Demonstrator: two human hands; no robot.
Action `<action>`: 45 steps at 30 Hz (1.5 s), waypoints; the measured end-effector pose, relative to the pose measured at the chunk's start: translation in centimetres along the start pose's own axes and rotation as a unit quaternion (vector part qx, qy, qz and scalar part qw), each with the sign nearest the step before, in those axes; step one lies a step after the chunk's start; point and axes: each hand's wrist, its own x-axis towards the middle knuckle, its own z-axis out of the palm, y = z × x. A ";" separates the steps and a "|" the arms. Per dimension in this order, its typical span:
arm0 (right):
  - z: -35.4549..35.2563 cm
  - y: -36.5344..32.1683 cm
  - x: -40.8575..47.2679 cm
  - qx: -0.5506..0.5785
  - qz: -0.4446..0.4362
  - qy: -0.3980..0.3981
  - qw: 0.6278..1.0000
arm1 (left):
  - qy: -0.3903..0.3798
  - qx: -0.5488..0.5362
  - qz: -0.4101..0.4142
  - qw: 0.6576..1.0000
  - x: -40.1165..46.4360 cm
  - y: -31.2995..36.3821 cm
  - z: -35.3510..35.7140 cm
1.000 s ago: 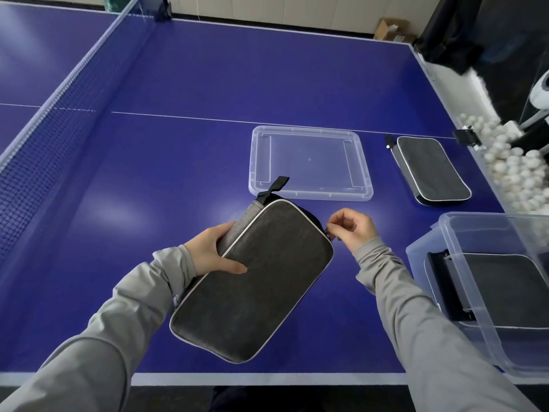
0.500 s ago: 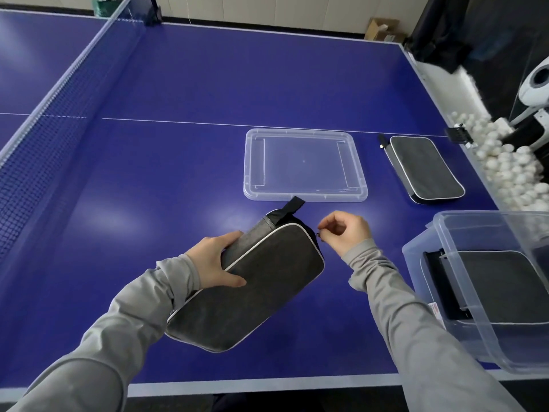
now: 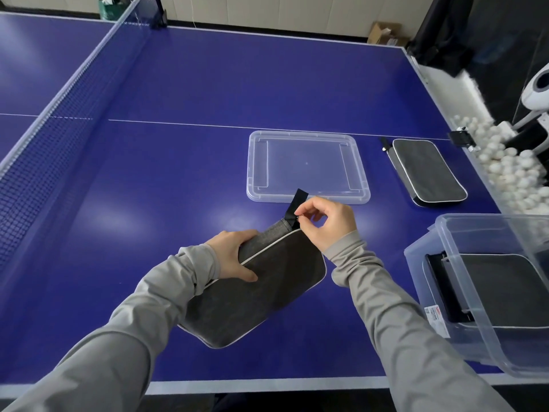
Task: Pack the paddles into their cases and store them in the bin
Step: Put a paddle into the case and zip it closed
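A dark grey paddle case point(image 3: 261, 292) with white piping is held over the near middle of the blue table. My left hand point(image 3: 234, 257) grips its upper left edge. At the case's top corner, beside the black loop strap point(image 3: 295, 208), my right hand point(image 3: 325, 224) pinches something small, apparently the zipper pull. A second closed case point(image 3: 427, 172) lies flat on the table at the right. The clear bin point(image 3: 463, 298) stands at the near right corner with another grey case point(image 3: 511, 289) inside. No bare paddle is in view.
The bin's clear lid point(image 3: 307, 166) lies flat just beyond the held case. The net point(image 3: 53, 138) runs along the left. Several white balls point(image 3: 511, 171) fill a tray off the right edge, beside a white machine point(image 3: 537, 90). The table's near edge point(image 3: 267, 382) is close to me.
My right hand has moved from the case's right side up to its top corner by the loop strap. The case has shifted a little and my left hand keeps its grip.
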 end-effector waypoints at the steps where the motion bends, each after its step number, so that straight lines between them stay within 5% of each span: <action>1: 0.1 -0.1 -0.1 -0.002 -0.008 0.003 1.000 | 0.002 -0.004 0.000 1.000 0.1 0.0 0.0; 8: 0.8 0.6 -0.1 0.026 -0.017 0.012 0.999 | 0.045 -0.144 -0.026 0.988 -0.7 -1.1 0.9; 13: 1.7 3.0 -1.9 0.085 0.093 0.056 0.991 | 0.100 -0.290 -0.054 0.950 -2.0 -2.5 1.3; 18: 3.0 4.8 -4.6 0.208 0.265 0.017 0.941 | 0.157 -0.458 -0.073 0.872 -3.3 -4.0 2.0; 21: 3.7 4.9 -5.9 0.329 0.363 -0.069 0.869 | 0.168 -0.528 -0.072 0.830 -3.7 -4.4 2.5; 25: 3.5 4.4 -6.8 0.373 0.361 -0.114 0.847 | 0.143 -0.588 -0.064 0.794 -3.7 -4.5 3.0; 37: -4.1 5.3 -10.5 0.288 0.317 0.059 0.902 | -0.018 -0.592 -0.023 0.805 1.2 3.5 2.4; 45: -15.9 7.5 -13.8 0.330 0.267 0.141 0.894 | 0.005 -0.587 0.049 0.808 3.9 15.6 6.3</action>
